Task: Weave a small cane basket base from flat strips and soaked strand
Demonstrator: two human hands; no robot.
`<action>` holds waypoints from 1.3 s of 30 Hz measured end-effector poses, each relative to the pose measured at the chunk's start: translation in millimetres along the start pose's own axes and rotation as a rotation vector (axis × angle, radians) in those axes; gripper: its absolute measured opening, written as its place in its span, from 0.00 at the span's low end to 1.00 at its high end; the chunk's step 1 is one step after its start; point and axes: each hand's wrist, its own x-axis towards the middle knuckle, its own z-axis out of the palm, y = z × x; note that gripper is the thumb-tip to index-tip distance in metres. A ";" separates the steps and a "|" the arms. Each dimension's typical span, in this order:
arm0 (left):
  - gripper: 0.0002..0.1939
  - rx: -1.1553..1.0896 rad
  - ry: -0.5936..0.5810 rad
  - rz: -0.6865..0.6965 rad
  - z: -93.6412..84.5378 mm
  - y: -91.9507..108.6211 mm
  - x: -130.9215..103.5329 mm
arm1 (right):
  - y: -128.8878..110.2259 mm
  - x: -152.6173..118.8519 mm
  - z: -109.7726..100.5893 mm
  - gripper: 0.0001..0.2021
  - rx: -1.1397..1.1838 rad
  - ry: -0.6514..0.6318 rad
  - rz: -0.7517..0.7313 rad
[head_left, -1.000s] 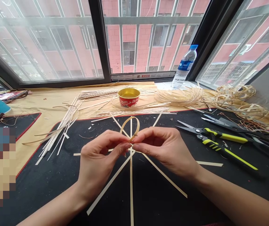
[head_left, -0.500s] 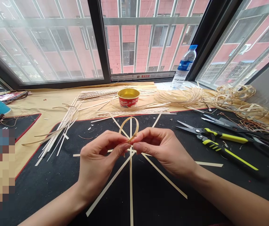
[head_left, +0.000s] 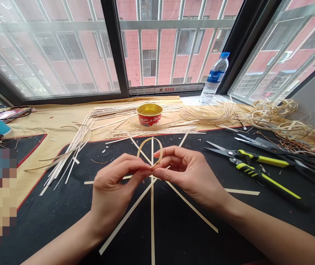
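Observation:
A small ring of pale bamboo strip point(head_left: 161, 149) stands upright between my hands, with a bit of thin wire seeming to bind its lower right side. My left hand point(head_left: 113, 182) pinches the bottom of the ring between thumb and fingers. On the other side, the fingertips of my right hand point(head_left: 194, 173) hold the ring close to the bound spot, the thumb below it. Under both hands, several flat bamboo strips point(head_left: 152, 224) cross in a star on the black mat point(head_left: 185, 235); the hands partly hide their crossing point.
To the right lie yellow-and-black pliers point(head_left: 267, 184) and dark shears point(head_left: 270, 145). Loose strips point(head_left: 70, 154) are piled at left. Behind stand a red-and-gold bowl point(head_left: 149, 116), coiled strips point(head_left: 211, 112) and a water bottle point(head_left: 214, 81) by the window.
The right fingers have loosened and shifted slightly on the ring, showing more of its bound side. The ring has turned a little to face me more openly. The left hand keeps its pinch.

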 end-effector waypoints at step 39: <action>0.05 -0.009 -0.114 -0.136 -3.5 6.2 4.6 | 5.0 4.3 -7.9 0.08 0.060 -0.129 0.042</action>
